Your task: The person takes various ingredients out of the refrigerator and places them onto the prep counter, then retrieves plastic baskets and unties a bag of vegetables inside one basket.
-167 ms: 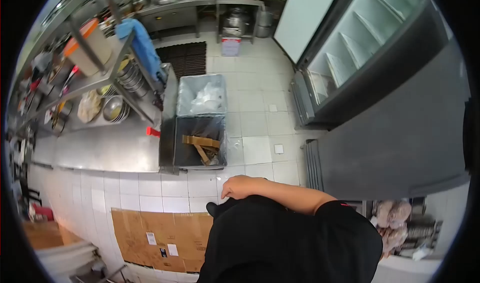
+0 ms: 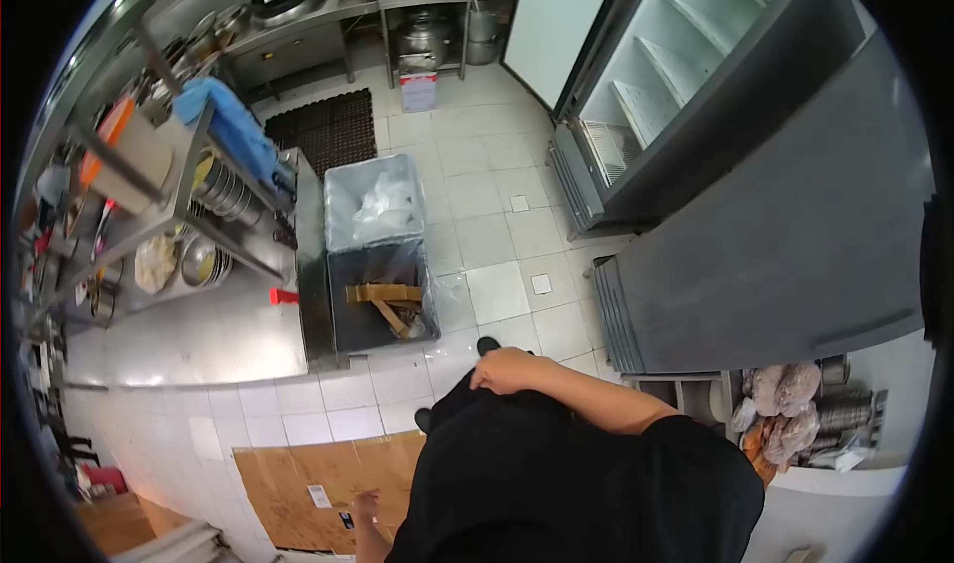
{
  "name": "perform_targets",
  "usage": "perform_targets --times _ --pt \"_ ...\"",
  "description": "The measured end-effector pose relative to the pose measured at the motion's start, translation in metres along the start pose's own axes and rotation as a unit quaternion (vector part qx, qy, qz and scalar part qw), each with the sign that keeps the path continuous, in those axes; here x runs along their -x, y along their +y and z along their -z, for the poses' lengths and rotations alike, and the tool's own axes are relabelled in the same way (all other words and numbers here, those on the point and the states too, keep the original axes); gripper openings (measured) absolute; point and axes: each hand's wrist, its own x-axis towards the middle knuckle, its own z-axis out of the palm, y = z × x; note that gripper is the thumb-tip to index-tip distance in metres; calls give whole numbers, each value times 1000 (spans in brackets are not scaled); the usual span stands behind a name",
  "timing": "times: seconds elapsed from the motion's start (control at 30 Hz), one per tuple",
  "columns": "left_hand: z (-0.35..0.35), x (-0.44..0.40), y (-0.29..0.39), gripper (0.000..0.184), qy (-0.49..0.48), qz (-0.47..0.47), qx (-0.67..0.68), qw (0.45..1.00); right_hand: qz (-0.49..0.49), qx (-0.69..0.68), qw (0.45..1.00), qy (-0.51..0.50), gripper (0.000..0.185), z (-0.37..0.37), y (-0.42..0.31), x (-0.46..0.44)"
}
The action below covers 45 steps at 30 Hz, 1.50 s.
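Note:
My right hand hangs in front of my black clothing with its fingers curled in; nothing shows in it. Below it one dark shoe shows on the tiles, and another shoe tip sits to the left. Low on the left, my left hand is over the flattened cardboard on the floor. Its fingers look loosely apart, holding nothing I can see. Nearest ahead of my right hand is a dark bin with cardboard strips inside.
A grey bin with clear plastic stands behind the dark one. To the left is a steel counter with bowls. On the right stand an open fridge and a grey door panel. Bagged food lies at lower right.
My left hand has come into view at the bottom. My right hand shows further right, and a second shoe is visible. The view has shifted and turned slightly; bins and counter appear further left.

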Motion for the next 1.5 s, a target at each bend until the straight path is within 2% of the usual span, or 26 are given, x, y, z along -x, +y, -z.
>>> perform_targets --times 0.07,0.2,0.27,0.37,0.47,0.53,0.6,0.67,0.7,0.73,0.77,0.8,0.83,0.9,0.97,1.03,1.13,1.17,1.2,1.23,1.27,1.3,1.33,1.4,1.5 --pt "24 -39 65 38 9 29 221 975 -20 -23 1000 -4 24 8 33 12" --pt "26 -47 216 39 56 -34 210 975 -34 -75 997 -2 25 21 87 4" --pt "2 -61 278 41 20 -74 199 977 -21 -91 996 13 25 48 119 3" --pt "-52 -75 366 46 -79 -101 151 980 -26 -35 998 34 27 90 173 12" --pt "-105 -91 452 52 -204 -146 98 963 -90 -45 994 51 26 147 209 37" --pt "-128 -100 495 54 -260 -150 125 946 -95 -47 994 41 25 166 237 42" --pt "-130 -97 536 52 -254 -164 128 945 -103 -44 993 34 24 187 259 41" --pt "-135 -111 551 51 -253 -170 154 940 -71 -34 997 -5 24 205 271 34" --pt "-138 -125 557 51 -245 -176 182 936 -59 -34 998 11 26 207 282 26" --pt "-128 -125 564 49 -221 -200 148 943 -74 -39 996 19 26 217 289 18" --pt "-112 -97 595 45 -208 -177 115 955 -70 -29 997 12 25 230 296 8" --pt "-107 -115 593 41 -197 -171 106 960 -64 -18 998 4 25 244 304 -1" --pt "-101 -109 608 32 -188 -216 127 949 -74 -18 997 11 25 254 313 -9" --pt "-99 -152 625 27 -200 -243 112 943 -73 -12 995 63 23 280 335 -27" --pt "-87 -215 628 20 -205 -278 83 935 -83 -19 994 70 23 313 359 -43" --pt "-50 -244 707 18 -215 -306 51 926 -91 -35 992 85 24 347 372 -61" --pt "-17 -251 872 27 -171 -351 -143 909 -118 -121 972 166 23 400 389 -75" --pt "-6 -286 923 35 -167 -391 -170 889 -94 -133 964 209 24 410 397 -86" --pt "8 -275 999 34 -162 -459 -192 852 -74 -169 945 269 22 422 398 -90" --pt "9 -330 1045 34 -202 -531 -117 815 -60 -173 933 309 22 432 401 -98" --pt "19 -302 1124 32 -151 -573 -190 783 -45 -177 920 347 21 443 405 -104" --pt "24 -276 1197 26 -138 -593 -202 767 -55 -180 915 357 21 459 405 -106" --pt "23 -312 1252 19 -152 -572 -179 786 -51 -198 897 393 21 477 401 -106" --pt "17 -260 1375 13 -152 -648 -165 728 -54 -213 870 441 20 507 404 -110" --pt "-12 -205 1524 13 -192 -683 -185 679 -52 -315 825 467 20 539 423 -119"
